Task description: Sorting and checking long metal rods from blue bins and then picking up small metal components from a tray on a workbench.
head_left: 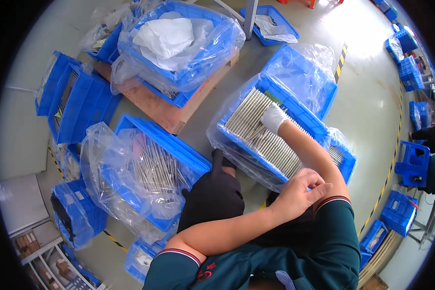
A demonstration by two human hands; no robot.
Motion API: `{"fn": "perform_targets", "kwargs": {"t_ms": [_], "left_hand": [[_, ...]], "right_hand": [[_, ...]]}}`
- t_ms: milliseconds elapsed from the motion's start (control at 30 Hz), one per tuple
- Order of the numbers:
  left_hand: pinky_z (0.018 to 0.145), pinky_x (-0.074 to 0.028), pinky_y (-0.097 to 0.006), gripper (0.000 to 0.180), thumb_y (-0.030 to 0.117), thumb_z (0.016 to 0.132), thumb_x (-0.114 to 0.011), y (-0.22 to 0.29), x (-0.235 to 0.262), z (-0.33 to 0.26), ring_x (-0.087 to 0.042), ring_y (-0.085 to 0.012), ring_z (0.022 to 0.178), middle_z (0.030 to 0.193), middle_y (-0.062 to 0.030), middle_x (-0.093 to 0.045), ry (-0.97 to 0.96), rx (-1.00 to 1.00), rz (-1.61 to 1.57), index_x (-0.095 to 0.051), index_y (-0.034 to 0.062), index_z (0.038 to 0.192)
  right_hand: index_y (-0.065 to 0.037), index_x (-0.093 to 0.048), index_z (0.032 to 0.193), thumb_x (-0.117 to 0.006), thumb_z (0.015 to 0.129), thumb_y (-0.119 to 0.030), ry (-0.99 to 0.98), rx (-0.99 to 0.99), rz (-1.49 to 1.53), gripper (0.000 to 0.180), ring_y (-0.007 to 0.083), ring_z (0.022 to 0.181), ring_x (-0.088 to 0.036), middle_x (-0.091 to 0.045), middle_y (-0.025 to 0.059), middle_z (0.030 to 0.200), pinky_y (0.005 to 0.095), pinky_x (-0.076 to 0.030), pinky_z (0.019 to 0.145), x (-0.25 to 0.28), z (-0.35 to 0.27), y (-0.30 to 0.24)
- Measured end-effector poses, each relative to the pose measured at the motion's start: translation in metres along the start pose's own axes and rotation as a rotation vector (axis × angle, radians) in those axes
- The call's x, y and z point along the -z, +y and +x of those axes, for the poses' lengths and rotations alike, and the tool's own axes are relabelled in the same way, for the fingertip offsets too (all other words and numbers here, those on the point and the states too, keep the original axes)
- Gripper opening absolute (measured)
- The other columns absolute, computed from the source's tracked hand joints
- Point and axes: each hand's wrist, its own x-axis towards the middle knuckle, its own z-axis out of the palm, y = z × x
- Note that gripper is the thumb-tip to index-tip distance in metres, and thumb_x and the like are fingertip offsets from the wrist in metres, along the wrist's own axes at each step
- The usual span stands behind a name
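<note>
My right hand, in a white glove, reaches into a blue crate lined with clear plastic. Its fingers are closed at the thin metal rods that lie side by side in rows there. Several rods just below the glove lie askew to the rest. The fingertips are partly hidden. My bare left hand is held up across my body, close by my right elbow. Its fingers are curled in toward the thumb, and nothing shows between them.
Left of my knee stands a plastic-wrapped crate of loose rods. Beyond it, a large crate with white sheeting rests on a wooden pallet. A plastic-covered crate stands behind the rods' crate. A blue stool is far right.
</note>
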Motion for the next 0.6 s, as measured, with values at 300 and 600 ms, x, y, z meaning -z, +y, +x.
{"fn": "perform_targets", "kwargs": {"t_ms": [300, 600], "left_hand": [[0.071, -0.042, -0.024, 0.034, 0.035, 0.087, -0.061, 0.003, 0.008, -0.006, -0.049, -0.0112, 0.079, 0.089, -0.0047, -0.051, 0.061, -0.034, -0.02, -0.061, 0.0013, 0.088], [0.067, -0.041, -0.021, 0.036, 0.036, 0.088, -0.059, 0.005, 0.008, -0.007, -0.049, -0.0073, 0.074, 0.085, -0.0009, -0.052, 0.042, 0.003, -0.08, -0.061, 0.0, 0.087]], "right_hand": [[-0.009, -0.068, 0.078, -0.057, 0.075, -0.011, 0.101, -0.166, 0.317, 0.012, 0.0243, 0.076, -0.063, -0.064, 0.0086, 0.081, 0.0348, -0.049, 0.061, 0.023, -0.014, -0.017], [-0.008, -0.058, 0.085, -0.052, 0.078, -0.013, 0.327, -0.359, 0.47, 0.01, 0.028, 0.073, -0.06, -0.057, 0.0105, 0.078, 0.0397, -0.049, 0.06, -0.008, -0.047, -0.035]]}}
